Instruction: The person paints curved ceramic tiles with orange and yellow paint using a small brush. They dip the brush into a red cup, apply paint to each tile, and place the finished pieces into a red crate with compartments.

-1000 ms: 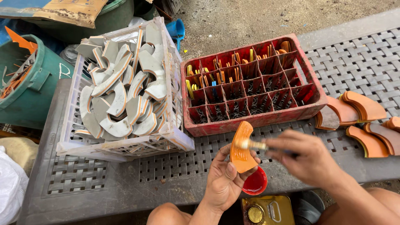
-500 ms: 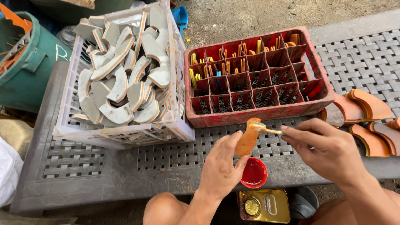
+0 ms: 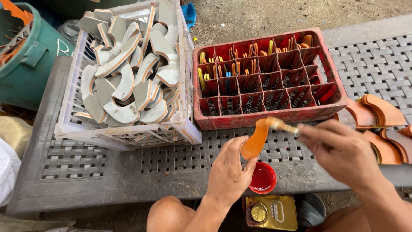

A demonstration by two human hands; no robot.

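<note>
My left hand (image 3: 229, 169) holds a curved orange piece (image 3: 256, 140) upright by its lower end, above a small red cup (image 3: 262, 178) of red liquid. My right hand (image 3: 341, 152) grips a small brush (image 3: 284, 126) whose tip touches the top of the orange piece. Both hands hover over the grey woven plastic table (image 3: 103, 169), just in front of a red divided crate (image 3: 266, 79).
A white plastic basket (image 3: 128, 73) full of grey curved pieces stands at the left. Several orange curved pieces (image 3: 382, 124) lie at the right. A green bucket (image 3: 23, 56) stands at the far left, and a yellow tin can (image 3: 270, 212) sits below the table.
The view has shifted so the crates sit higher and closer. My hands have stayed together, the brush moving along the top end of the orange piece.
</note>
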